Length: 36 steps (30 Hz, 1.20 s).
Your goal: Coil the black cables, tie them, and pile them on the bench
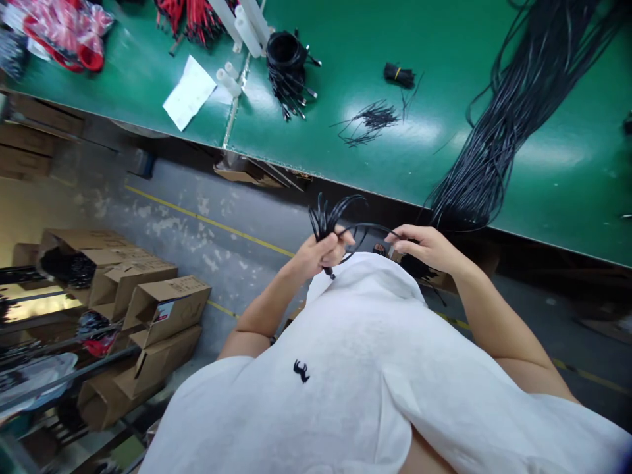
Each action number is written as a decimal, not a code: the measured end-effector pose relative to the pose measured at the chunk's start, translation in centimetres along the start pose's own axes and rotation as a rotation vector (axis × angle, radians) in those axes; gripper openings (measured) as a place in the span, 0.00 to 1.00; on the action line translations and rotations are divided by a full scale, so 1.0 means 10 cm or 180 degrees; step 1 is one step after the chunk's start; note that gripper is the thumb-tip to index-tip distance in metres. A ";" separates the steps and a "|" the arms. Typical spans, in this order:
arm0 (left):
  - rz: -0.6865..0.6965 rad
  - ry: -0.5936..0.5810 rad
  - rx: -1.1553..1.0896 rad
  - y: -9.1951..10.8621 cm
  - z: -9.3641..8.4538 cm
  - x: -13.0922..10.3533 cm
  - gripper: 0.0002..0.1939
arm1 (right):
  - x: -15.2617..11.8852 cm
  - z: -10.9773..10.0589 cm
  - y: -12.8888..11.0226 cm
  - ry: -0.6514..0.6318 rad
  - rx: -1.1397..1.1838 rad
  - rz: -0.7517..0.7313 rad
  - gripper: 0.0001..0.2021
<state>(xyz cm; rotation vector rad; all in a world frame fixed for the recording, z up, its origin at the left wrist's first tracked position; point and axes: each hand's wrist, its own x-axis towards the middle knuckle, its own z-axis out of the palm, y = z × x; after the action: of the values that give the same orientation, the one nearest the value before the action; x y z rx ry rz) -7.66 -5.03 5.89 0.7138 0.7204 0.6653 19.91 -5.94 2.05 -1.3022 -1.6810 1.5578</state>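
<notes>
While our left grip (320, 254) squeezes a looped bunch of black cord (322, 222) near the middle of the picture, our right grip (429, 247) is off to its right, with thumb and finger seeming to pinch one thin part of that cord. We think the step in hand is making the cord into tidy loops. The next move calls for a firm squeeze on the left, so no loop slips out, and a soft pull on the right, so the loose part does not twist.

The loops poke up above our left fingers, and a short dark end sticks out below them. From the bunch, the loose part bends across the gap to our right fingertips. All this is held up below the edge of the green surface (326, 148), where thin black strips (376, 117) lie at the upper middle.
</notes>
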 end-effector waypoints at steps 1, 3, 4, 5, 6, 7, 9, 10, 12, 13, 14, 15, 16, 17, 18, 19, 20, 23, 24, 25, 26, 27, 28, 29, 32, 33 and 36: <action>-0.0128 0.0055 -0.0263 0.05 -0.03 0.02 0.20 | 0.05 0.00 0.08 0.0012 0.0044 0.0119 0.16; -0.0426 0.0187 -0.0633 0.12 -0.08 0.06 0.20 | 0.21 0.02 0.23 0.0308 0.0217 0.0229 0.14; -0.0540 0.0277 -0.0750 0.15 -0.10 0.07 0.22 | 0.31 0.05 0.28 0.0493 0.0375 0.0231 0.13; -0.0608 0.0365 -0.0829 0.16 -0.10 0.08 0.24 | 0.42 0.09 0.32 0.0640 0.0598 0.0225 0.13; -0.0637 0.0440 -0.0873 0.17 -0.11 0.09 0.25 | 0.52 0.14 0.34 0.0707 0.0892 0.0230 0.14; -0.0637 0.0493 -0.0891 0.17 -0.10 0.10 0.26 | 0.60 0.20 0.33 0.0683 0.1245 0.0259 0.16; -0.0569 0.0551 -0.0891 0.17 -0.09 0.10 0.27 | 0.69 0.33 0.27 0.0405 0.1959 0.0389 0.19; -0.0521 0.0574 -0.0887 0.17 -0.08 0.10 0.27 | 0.70 0.38 0.22 0.0213 0.2246 0.0467 0.20; -0.0431 0.0641 -0.0901 0.19 -0.07 0.09 0.28 | 0.66 0.46 0.11 -0.0101 0.2668 0.0593 0.20; -0.0398 0.0686 -0.0924 0.20 -0.07 0.09 0.28 | 0.63 0.48 0.07 -0.0216 0.2833 0.0624 0.21; -0.0382 0.0737 -0.0960 0.21 -0.06 0.08 0.29 | 0.61 0.49 0.05 -0.0319 0.2975 0.0635 0.23; -0.0383 0.0789 -0.1008 0.22 -0.06 0.07 0.29 | 0.58 0.49 0.04 -0.0426 0.3085 0.0627 0.25; -0.0404 0.0833 -0.1064 0.23 -0.05 0.06 0.29 | 0.56 0.48 0.05 -0.0538 0.3144 0.0597 0.27; -0.0449 0.0866 -0.1126 0.24 -0.05 0.05 0.29 | 0.56 0.47 0.07 -0.0654 0.3131 0.0547 0.29; -0.0520 0.0889 -0.1192 0.24 -0.04 0.05 0.29 | 0.56 0.45 0.10 -0.0742 0.3040 0.0481 0.30; -0.0607 0.0907 -0.1256 0.25 -0.03 0.04 0.29 | 0.57 0.43 0.13 -0.0751 0.2868 0.0397 0.31; -0.0712 0.0917 -0.1309 0.25 -0.02 0.04 0.29 | 0.58 0.41 0.14 -0.0691 0.2614 0.0282 0.32; -0.1114 0.0834 -0.1320 0.24 0.01 0.05 0.29 | 0.64 0.31 0.05 -0.0250 0.1471 -0.0245 0.36; -0.1251 0.0702 -0.1252 0.24 0.02 0.05 0.29 | 0.66 0.27 -0.03 -0.0112 0.1072 -0.0470 0.37; -0.1362 0.0491 -0.1154 0.23 0.04 0.05 0.29 | 0.69 0.23 -0.13 -0.0045 0.0729 -0.0702 0.38; -0.1433 0.0207 -0.1033 0.22 0.05 0.06 0.28 | 0.73 0.19 -0.23 -0.0077 0.0470 -0.0918 0.37; -0.1457 -0.0122 -0.0897 0.22 0.06 0.05 0.27 | 0.77 0.17 -0.32 -0.0205 0.0293 -0.1099 0.35; -0.1441 -0.0458 -0.0758 0.21 0.07 0.05 0.25 | 0.81 0.15 -0.39 -0.0420 0.0169 -0.1228 0.31; -0.1403 -0.0750 -0.0623 0.21 0.08 0.04 0.23 | 0.84 0.15 -0.44 -0.0648 0.0054 -0.1286 0.26; -0.1209 -0.1010 -0.0317 0.21 0.06 0.04 0.24 | 0.90 0.19 -0.49 -0.0735 -0.0588 -0.1093 0.11; -0.1140 -0.0936 -0.0281 0.20 0.05 0.05 0.27 | 0.89 0.21 -0.50 -0.0530 -0.0902 -0.1021 0.10; -0.0993 -0.0663 -0.0344 0.17 0.01 0.10 0.37 | 0.81 0.26 -0.57 -0.0083 -0.1777 -0.1076 0.10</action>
<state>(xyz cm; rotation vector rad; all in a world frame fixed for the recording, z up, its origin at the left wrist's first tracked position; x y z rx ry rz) -7.46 -3.33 6.94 0.5465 0.5827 0.3359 12.58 0.59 4.90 -1.1554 -2.3132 0.9465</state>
